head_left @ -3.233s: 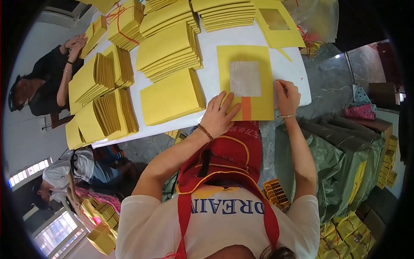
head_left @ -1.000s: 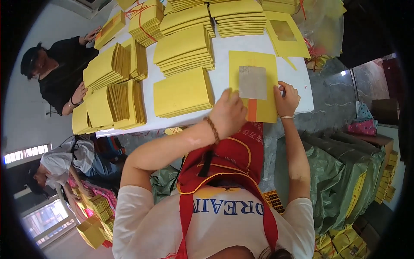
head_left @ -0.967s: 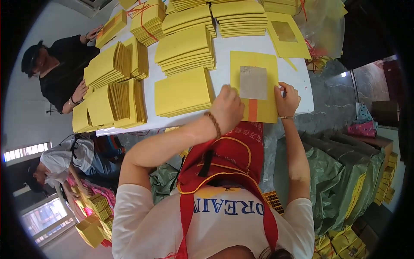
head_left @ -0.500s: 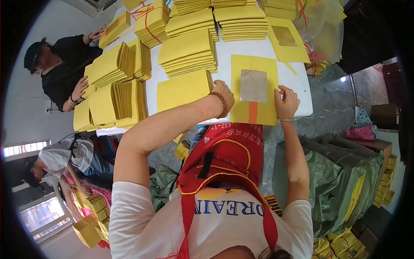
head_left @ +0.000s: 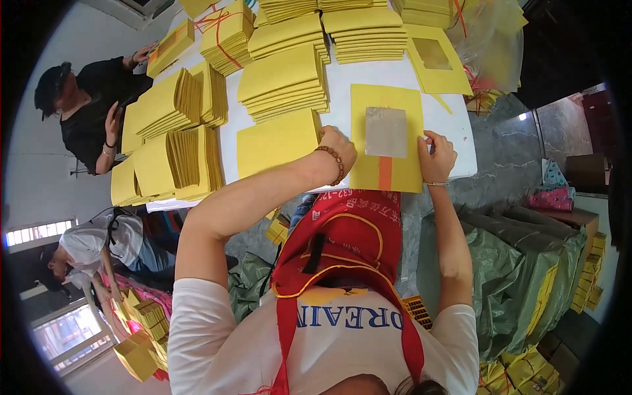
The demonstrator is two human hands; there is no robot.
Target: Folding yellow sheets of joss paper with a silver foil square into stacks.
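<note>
A flat yellow paper sheet (head_left: 409, 148) lies near the table's front edge, a grey rectangular piece (head_left: 386, 131) at its middle and an orange strip (head_left: 385, 174) below that. At the sheet's left edge is my left hand (head_left: 337, 145), closed with curled fingers; what they hold, if anything, is hidden. My right hand (head_left: 438, 158) is closed at the right edge, thumb and bent fingers against the paper. Left of my left hand rests a low pile of folded yellow sheets (head_left: 275, 143).
Stacks of folded yellow paper (head_left: 365, 36) fill the white table's (head_left: 454, 141) far and left parts. Another yellow sheet (head_left: 431, 59) lies at far right. A co-worker in black (head_left: 99, 95) stands at left; another person (head_left: 105, 240) bends behind. Green-covered bundles (head_left: 500, 283) stand at right.
The view has shifted slightly. My hands and the sheet stay almost where they were. The co-worker in black has raised the nearer hand off the stacks.
</note>
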